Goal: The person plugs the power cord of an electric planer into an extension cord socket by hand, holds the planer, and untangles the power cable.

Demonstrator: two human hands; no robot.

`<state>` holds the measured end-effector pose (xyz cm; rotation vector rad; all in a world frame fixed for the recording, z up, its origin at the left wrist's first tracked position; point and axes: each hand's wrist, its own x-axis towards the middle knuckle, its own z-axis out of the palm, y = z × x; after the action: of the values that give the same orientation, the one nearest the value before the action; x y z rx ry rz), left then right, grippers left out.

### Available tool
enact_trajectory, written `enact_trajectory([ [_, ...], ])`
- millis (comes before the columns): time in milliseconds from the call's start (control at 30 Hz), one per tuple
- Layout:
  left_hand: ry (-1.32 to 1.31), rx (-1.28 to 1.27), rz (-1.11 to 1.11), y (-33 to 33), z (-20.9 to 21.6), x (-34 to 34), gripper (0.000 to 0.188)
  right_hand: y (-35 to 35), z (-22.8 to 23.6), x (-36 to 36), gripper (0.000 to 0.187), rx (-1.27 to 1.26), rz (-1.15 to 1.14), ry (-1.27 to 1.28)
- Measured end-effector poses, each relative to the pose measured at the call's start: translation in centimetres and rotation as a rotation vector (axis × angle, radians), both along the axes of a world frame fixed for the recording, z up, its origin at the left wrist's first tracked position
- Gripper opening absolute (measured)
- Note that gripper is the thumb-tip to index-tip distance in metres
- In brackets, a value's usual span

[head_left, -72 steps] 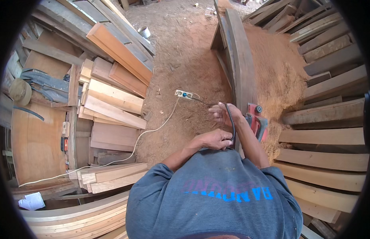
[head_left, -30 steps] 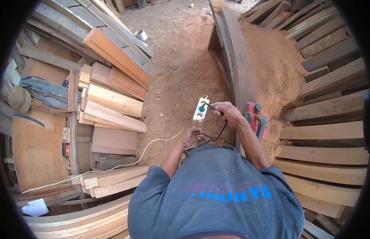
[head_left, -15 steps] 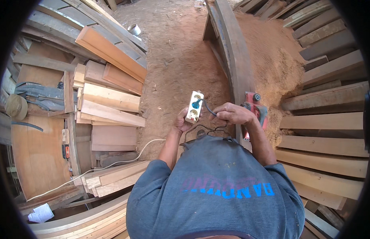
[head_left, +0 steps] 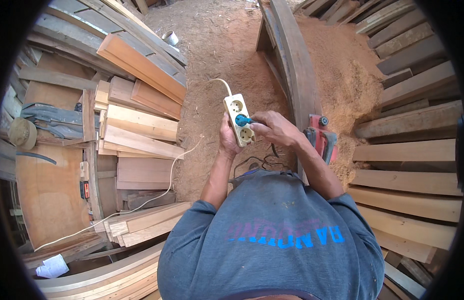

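My left hand (head_left: pixel 228 138) is wrapped round a cream power strip (head_left: pixel 246 134) with several round sockets, held up in front of my body. A teal plug (head_left: pixel 242 120) sits at its middle socket; whether it is fully pushed in cannot be made out. The fingers of my right hand (head_left: pixel 278 128) pinch the back end of that plug, where the dark cord begins. Part of the dark cord (head_left: pixel 275 151) hangs below my right hand. From the strip's far end a white cable (head_left: pixel 221 81) curves away.
A red power tool, seemingly a planer (head_left: pixel 320 137), rests beside the long dark beam (head_left: pixel 298 60) at my right. Stacked boards (head_left: pixel 142 122) lie on the left, with more planks (head_left: pixel 404 152) on the right. Sawdust (head_left: pixel 349 80) covers the ground. The white cable trails left.
The power strip has tilted the other way and moved slightly nearer. My right hand has shifted left, from the cord to the plug. The white cable now shows at the strip's far end.
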<state>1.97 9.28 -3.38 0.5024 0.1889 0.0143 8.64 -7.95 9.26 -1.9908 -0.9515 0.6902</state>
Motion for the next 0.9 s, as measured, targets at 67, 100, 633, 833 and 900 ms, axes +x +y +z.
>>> enact_trajectory([
  [67, 0.115, -0.065, 0.012, -1.1, 2.6, 0.5, 0.058, 0.5, 0.3, 0.6, 0.032, -0.025, -0.041, -0.077],
  [100, 0.116, -0.063, 0.013, -1.0, 2.5, 0.5, 0.058, 0.8, 0.5, 0.7, 0.030, -0.048, -0.072, -0.155],
  [633, -0.033, 0.760, 0.098, -0.8, 0.4, 0.2, 0.057, 0.7, -0.2, 0.3, 0.030, -0.208, -0.103, -0.145],
  [833, -0.100, 0.950, 0.242, -1.6, 1.3, 0.9, 0.046, 1.1, -1.0, -0.2, 0.030, -0.185, -0.200, -0.208],
  [900, -0.119, 1.007, 0.276, -1.6, 1.7, 1.0, 0.042, 1.1, -0.7, -0.5, 0.029, -0.194, -0.249, -0.254],
])
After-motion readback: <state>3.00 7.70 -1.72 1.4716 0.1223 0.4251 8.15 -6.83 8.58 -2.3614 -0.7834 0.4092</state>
